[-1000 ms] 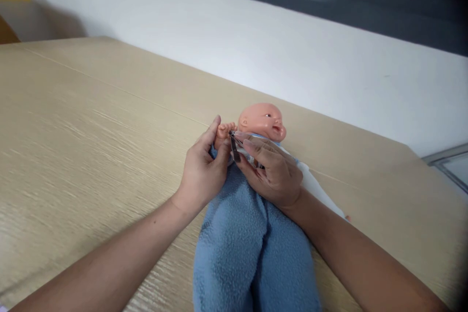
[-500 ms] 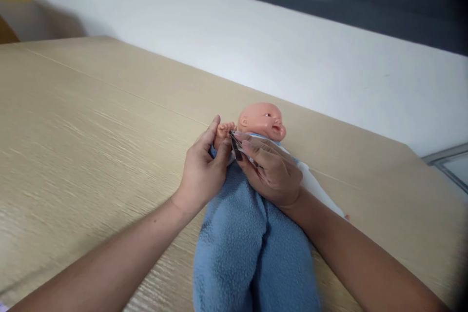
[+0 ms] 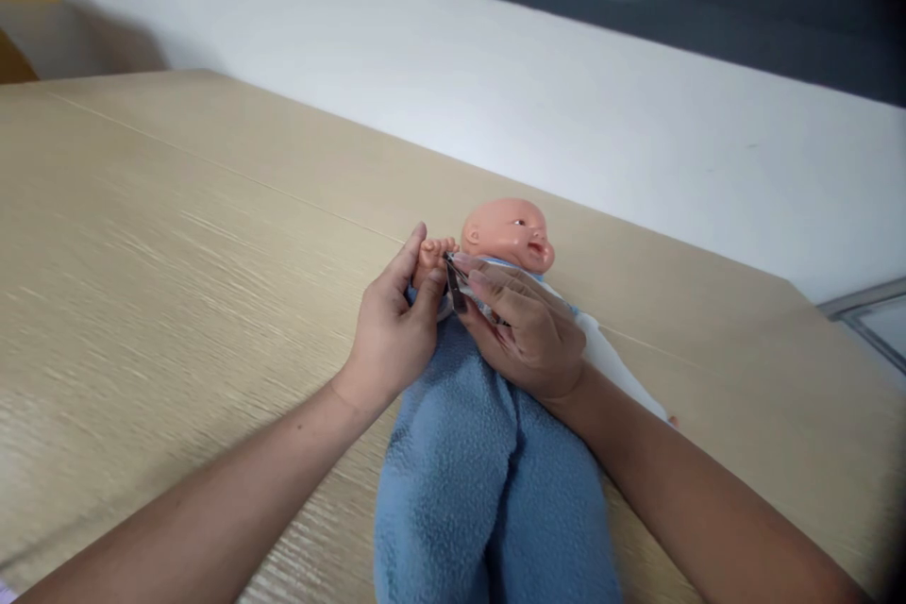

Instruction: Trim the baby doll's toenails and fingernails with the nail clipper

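The metal nail clipper is in front of the doll's chest, with its far end at the curled fingers of the doll's hand. You have it pinched between the thumb and fingers of your right hand, thumb by the lever's near end. Whether the cutting edges touch a fingertip or stop just beside it is too small to tell, so treat them as touching. If they are, a squeeze at this angle could nick the soft-looking finger rather than just its edge, because the tiny fingers sit so close together.

Your left hand has the doll's hand closed between thumb and fingers, and your own thumb tip lies near the clipper. Should the clipper slip sideways, that thumb would probably be the first thing caught. Too light a hold could let the small hand twist away as the lever is pressed; your fingers and the clipper also cover part of the spot you need to see.

Farther out, the doll's head is turned to your right, just past the clipper, so a sudden slip forward might scrape it. The legs in blue fleece trousers point towards you on the wooden table; nothing visible braces the body, so a tug could slide the whole doll.
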A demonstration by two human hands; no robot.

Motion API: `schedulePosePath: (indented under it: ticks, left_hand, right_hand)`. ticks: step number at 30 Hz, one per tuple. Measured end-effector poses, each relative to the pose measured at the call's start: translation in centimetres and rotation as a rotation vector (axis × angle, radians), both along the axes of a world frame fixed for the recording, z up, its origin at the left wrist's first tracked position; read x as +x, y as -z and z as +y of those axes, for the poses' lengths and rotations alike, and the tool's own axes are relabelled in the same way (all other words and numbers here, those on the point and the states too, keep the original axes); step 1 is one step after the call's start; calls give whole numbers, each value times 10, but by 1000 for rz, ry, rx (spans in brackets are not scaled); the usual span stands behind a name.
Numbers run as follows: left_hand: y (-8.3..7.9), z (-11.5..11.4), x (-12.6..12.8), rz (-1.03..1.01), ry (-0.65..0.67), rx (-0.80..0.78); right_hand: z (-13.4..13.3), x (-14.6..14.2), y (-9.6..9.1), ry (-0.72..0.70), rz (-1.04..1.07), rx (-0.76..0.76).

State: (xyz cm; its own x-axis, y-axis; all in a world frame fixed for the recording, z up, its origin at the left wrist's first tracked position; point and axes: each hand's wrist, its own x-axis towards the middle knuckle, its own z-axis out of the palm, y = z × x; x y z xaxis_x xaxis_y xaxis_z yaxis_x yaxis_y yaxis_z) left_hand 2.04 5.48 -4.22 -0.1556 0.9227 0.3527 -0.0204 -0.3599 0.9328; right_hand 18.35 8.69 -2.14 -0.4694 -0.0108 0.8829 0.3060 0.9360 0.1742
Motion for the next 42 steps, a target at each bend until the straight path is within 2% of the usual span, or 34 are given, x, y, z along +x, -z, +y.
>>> schedulePosePath:
  ticks: [7,16,42]
  left_hand:
    - [0,0,0,10,9,2]
    - [3,1,1,-1,17,0]
    - [7,3,3,-3,4,40]
  right_hand:
    - [1,0,-1,9,0,31]
    - [0,3,-1,26,-34,-27]
    - [0,0,-4,-9,-31,24]
